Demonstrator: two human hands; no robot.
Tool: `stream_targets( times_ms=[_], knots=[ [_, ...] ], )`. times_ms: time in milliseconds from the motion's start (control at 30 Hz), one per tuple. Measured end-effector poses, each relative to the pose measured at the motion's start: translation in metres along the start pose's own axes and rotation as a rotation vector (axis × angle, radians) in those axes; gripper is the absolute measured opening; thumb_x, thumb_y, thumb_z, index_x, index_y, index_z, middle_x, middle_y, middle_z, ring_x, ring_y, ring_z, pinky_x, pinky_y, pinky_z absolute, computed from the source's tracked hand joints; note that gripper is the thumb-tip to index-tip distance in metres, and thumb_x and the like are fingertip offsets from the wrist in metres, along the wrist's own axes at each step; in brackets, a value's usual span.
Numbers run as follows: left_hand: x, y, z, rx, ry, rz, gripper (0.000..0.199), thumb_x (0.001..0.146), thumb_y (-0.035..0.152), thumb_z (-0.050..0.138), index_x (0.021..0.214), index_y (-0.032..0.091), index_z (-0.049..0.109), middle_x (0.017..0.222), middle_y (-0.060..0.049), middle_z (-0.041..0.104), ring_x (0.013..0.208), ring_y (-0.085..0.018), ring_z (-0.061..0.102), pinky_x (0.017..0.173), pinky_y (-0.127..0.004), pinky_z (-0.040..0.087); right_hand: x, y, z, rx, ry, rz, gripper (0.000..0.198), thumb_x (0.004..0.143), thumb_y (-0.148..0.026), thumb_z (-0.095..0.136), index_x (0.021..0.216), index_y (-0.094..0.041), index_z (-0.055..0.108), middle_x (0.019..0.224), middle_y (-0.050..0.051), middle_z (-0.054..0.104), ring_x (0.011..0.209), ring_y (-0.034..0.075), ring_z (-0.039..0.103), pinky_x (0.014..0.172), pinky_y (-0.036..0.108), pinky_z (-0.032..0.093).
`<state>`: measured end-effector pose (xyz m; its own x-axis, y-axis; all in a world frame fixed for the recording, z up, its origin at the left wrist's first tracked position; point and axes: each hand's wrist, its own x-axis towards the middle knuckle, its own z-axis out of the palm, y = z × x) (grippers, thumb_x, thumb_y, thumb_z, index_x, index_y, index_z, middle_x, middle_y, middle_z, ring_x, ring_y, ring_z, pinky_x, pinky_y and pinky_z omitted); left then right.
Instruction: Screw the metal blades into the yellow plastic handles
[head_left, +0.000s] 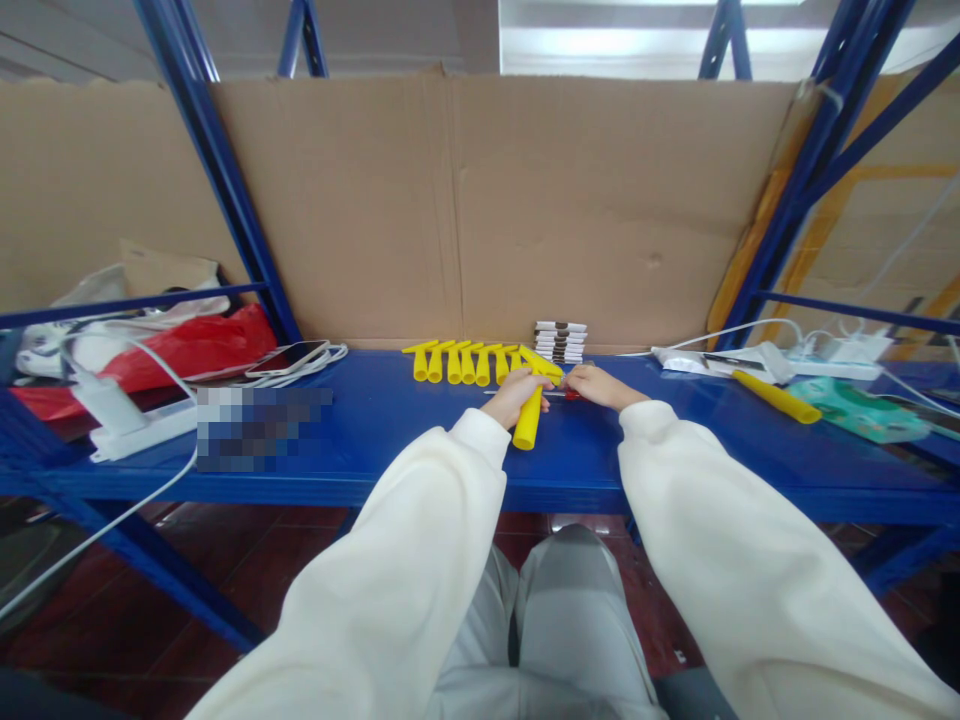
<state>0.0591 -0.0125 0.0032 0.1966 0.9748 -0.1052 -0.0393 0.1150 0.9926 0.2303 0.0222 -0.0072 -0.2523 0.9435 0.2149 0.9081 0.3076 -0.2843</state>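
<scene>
My left hand (514, 397) is closed around a yellow angled tube (526, 425), a thick hollow-looking piece whose upper part slants off toward the right. Close to that slanted end, my right hand (594, 386) has its fingers pinched together. A small red thing (572, 394) shows at those fingertips; what exactly they hold is too small to tell. Just behind the left hand stands a row of several similar yellow pieces (454, 367), each with a slanted top. A stack of small white packs with dark bands (561, 342) sits behind my hands.
Brown cardboard (555, 200) closes off the back of the blue table (405, 430). At left are a red bag (210, 350), a phone (289, 358) and a power strip (142, 430). At right lie another yellow piece (780, 398), a green packet (862, 408) and white cables.
</scene>
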Motion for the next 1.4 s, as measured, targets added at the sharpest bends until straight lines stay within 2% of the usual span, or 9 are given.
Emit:
stream_targets(
  times_ms=[200, 367, 500, 633, 767, 933, 1133, 1267, 1400],
  knots=[
    [0.003, -0.003, 0.0, -0.006, 0.005, 0.015, 0.017, 0.081, 0.002, 0.056, 0.089, 0.017, 0.054, 0.055, 0.007, 0.054, 0.035, -0.007, 0.047, 0.038, -0.017, 0.042, -0.001, -0.001, 0.0, 0.014, -0.016, -0.04, 0.035, 0.091, -0.018, 0.043, 0.085, -0.017, 0.078, 0.106, 0.008, 0.076, 0.101, 0.021, 0.067, 0.096, 0.028, 0.047],
    [0.003, -0.003, -0.001, -0.004, 0.009, 0.01, 0.019, 0.077, 0.002, 0.059, 0.087, 0.017, 0.055, 0.056, 0.006, 0.055, 0.036, -0.007, 0.047, 0.04, -0.019, 0.043, 0.001, 0.004, 0.003, 0.012, -0.02, 0.002, 0.036, 0.093, -0.027, 0.043, 0.091, -0.019, 0.077, 0.109, 0.007, 0.076, 0.104, 0.022, 0.065, 0.097, 0.03, 0.047],
    [0.0, -0.001, -0.001, 0.004, 0.005, 0.006, 0.017, 0.079, 0.0, 0.055, 0.084, 0.017, 0.053, 0.057, 0.006, 0.056, 0.036, -0.007, 0.047, 0.04, -0.019, 0.043, -0.002, 0.002, 0.0, -0.073, -0.028, 0.09, 0.039, 0.094, -0.031, 0.039, 0.095, -0.023, 0.077, 0.119, 0.007, 0.073, 0.117, 0.028, 0.06, 0.104, 0.044, 0.043],
    [-0.002, 0.0, -0.001, 0.001, -0.008, 0.013, 0.018, 0.081, 0.0, 0.053, 0.082, 0.018, 0.05, 0.057, 0.006, 0.055, 0.035, -0.007, 0.047, 0.037, -0.019, 0.041, -0.004, 0.0, -0.003, -0.155, -0.055, 0.145, 0.044, 0.095, -0.028, 0.033, 0.098, -0.024, 0.077, 0.125, 0.01, 0.069, 0.124, 0.034, 0.055, 0.102, 0.057, 0.041],
    [-0.002, -0.001, 0.0, 0.008, -0.001, 0.01, 0.018, 0.082, 0.001, 0.054, 0.089, 0.018, 0.052, 0.055, 0.008, 0.053, 0.036, -0.007, 0.047, 0.038, -0.017, 0.042, -0.004, -0.001, -0.003, -0.184, -0.057, 0.141, 0.043, 0.095, -0.029, 0.033, 0.106, -0.023, 0.075, 0.131, 0.013, 0.065, 0.129, 0.035, 0.049, 0.104, 0.061, 0.039],
    [-0.004, 0.001, 0.0, 0.027, 0.009, -0.001, 0.023, 0.08, 0.001, 0.055, 0.096, 0.018, 0.051, 0.058, 0.007, 0.054, 0.036, -0.007, 0.047, 0.039, -0.019, 0.042, -0.003, -0.003, -0.002, -0.127, -0.028, 0.242, 0.047, 0.097, -0.032, 0.03, 0.121, -0.02, 0.069, 0.14, 0.015, 0.058, 0.132, 0.036, 0.047, 0.107, 0.061, 0.036],
    [-0.007, 0.003, 0.001, 0.048, 0.012, -0.005, 0.027, 0.08, 0.002, 0.055, 0.101, 0.019, 0.05, 0.059, 0.009, 0.053, 0.035, -0.006, 0.045, 0.038, -0.017, 0.04, -0.003, -0.002, -0.003, -0.142, -0.033, 0.217, 0.048, 0.096, -0.032, 0.03, 0.114, -0.023, 0.073, 0.137, 0.012, 0.06, 0.131, 0.036, 0.047, 0.106, 0.062, 0.034],
    [-0.006, 0.001, 0.001, 0.039, 0.021, 0.004, 0.026, 0.08, 0.002, 0.058, 0.099, 0.018, 0.051, 0.06, 0.008, 0.052, 0.035, -0.005, 0.045, 0.039, -0.017, 0.04, -0.003, -0.001, -0.003, -0.17, -0.07, 0.232, 0.049, 0.096, -0.033, 0.029, 0.12, -0.024, 0.071, 0.14, 0.013, 0.058, 0.131, 0.037, 0.045, 0.104, 0.064, 0.035],
    [-0.004, -0.001, 0.0, 0.034, 0.017, 0.015, 0.031, 0.079, 0.003, 0.058, 0.105, 0.018, 0.052, 0.064, 0.006, 0.056, 0.036, -0.006, 0.046, 0.04, -0.019, 0.042, -0.002, 0.001, -0.004, -0.17, -0.025, 0.237, 0.051, 0.096, -0.03, 0.026, 0.121, -0.023, 0.069, 0.143, 0.012, 0.056, 0.133, 0.036, 0.044, 0.106, 0.065, 0.034]
  ],
)
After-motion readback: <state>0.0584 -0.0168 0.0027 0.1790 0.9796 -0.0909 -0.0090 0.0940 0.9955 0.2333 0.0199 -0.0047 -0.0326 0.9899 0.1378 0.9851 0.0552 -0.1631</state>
